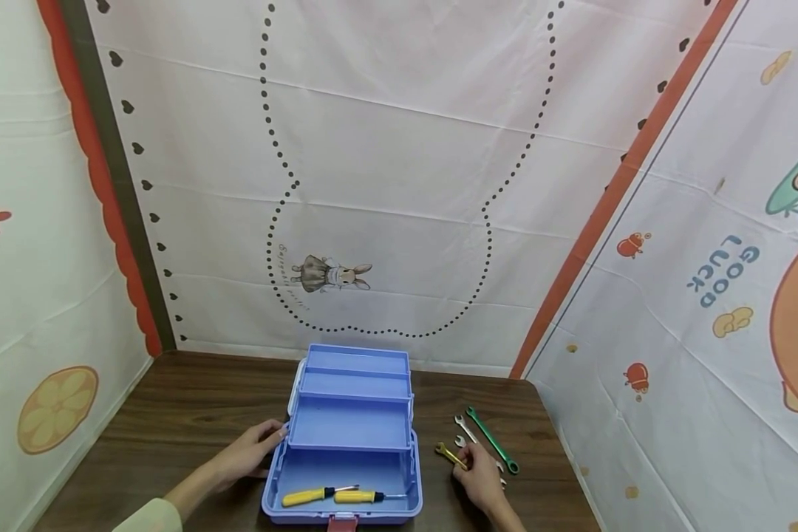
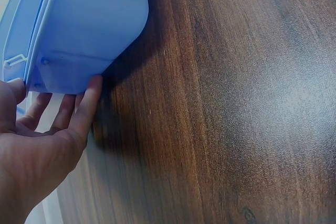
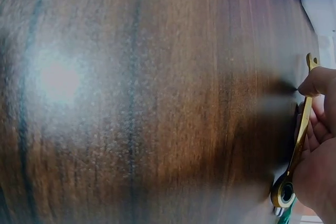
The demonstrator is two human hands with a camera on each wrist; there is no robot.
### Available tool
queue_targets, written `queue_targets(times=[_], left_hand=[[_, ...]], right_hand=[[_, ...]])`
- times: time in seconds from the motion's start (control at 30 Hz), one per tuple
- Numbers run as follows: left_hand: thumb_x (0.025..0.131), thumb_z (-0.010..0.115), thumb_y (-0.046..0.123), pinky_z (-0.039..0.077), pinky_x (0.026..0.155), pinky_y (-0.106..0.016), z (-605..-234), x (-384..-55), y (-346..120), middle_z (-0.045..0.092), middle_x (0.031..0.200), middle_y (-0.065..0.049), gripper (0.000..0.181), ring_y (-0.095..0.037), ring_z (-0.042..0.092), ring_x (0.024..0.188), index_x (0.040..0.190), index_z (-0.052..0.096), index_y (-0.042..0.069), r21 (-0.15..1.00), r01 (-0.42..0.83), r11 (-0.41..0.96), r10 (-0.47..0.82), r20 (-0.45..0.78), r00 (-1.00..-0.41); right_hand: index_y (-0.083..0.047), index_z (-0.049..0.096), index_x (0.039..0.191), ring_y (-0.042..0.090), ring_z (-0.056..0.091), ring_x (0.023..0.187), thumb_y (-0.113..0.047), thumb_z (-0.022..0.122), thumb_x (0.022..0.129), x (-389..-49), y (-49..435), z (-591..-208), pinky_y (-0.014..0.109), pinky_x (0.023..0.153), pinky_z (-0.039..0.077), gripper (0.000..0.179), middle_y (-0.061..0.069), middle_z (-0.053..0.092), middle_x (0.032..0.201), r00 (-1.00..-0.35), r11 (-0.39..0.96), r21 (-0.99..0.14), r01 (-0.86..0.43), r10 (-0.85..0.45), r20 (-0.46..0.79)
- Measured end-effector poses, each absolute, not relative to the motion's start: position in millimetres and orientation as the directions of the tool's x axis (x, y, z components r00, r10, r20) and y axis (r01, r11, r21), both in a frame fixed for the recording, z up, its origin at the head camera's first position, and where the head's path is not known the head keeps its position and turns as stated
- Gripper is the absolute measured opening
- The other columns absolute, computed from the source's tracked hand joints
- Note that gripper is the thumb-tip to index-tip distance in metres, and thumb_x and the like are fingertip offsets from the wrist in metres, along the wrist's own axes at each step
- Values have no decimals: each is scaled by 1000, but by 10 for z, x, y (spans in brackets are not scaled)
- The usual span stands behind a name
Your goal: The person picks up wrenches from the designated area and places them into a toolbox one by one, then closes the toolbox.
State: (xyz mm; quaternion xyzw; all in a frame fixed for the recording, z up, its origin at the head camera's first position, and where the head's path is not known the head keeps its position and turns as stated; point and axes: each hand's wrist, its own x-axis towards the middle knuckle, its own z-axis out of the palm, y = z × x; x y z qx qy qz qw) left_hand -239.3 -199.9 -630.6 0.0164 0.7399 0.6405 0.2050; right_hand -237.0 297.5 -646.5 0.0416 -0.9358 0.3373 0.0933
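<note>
A blue toolbox [image 1: 342, 464] stands wide with its stepped trays [image 1: 349, 423] raised behind the lower compartment. My left hand [image 1: 249, 452] holds its rear left corner: the thumb [image 2: 18, 88] lies at the rim, and the other fingers [image 2: 90, 95] reach the wall lower down. Two yellow-handled screwdrivers [image 1: 306, 496] lie in the lower compartment. To the right of the box, my right hand [image 1: 480, 476] pinches a gold wrench [image 3: 302, 132] between thumb and fingers, close over the table. Its ring end hangs by the palm in the right wrist view.
Beyond the right hand, a green wrench [image 1: 493, 441] and silver wrenches [image 1: 464, 426] lie on the dark wood table [image 1: 199, 399], partly behind the hand. Printed cloth walls [image 1: 386, 244] stand at the table's back and sides.
</note>
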Motion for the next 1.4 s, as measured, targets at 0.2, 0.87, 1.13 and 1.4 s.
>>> queue_targets(times=[0.2,0.87,1.13,1.4], left_hand=[[114,50,41,64,85,-53,-6301,-2392,-1998,58,134,-22,52,-36,60,122,140,51,-5,952,-249,178,283,-292,-913],[113,51,41,64,84,-53,-6310,-2397,-1999,57,134,-22,52,-36,59,122,139,53,-4,951,-253,179,272,-295,-916],[113,51,41,64,85,-53,-6314,-2389,-2008,58,133,-22,51,-35,60,121,139,53,-4,954,-247,172,279,-288,-916],[113,53,41,64,84,-52,-6276,-2361,-1985,59,132,-21,52,-34,60,121,139,53,-4,954,-251,166,268,-289,-919]], right_hand=[[-14,58,82,4,46,69,3,79,68,-2366,2972,-6492,24,62,41,30,-6,52,77,-974,768,-620,-160,-20,226],[-12,67,88,6,53,74,3,84,79,-2380,3026,-6471,23,66,47,24,-4,59,81,-983,683,-715,-147,-17,185],[-12,70,88,3,53,72,1,85,79,-2402,2928,-6438,22,64,46,22,-7,60,79,-965,649,-724,-233,-63,255],[-12,72,89,6,59,75,2,84,82,-2548,2832,-6231,22,68,51,19,-5,64,81,-974,627,-748,-217,-85,212]])
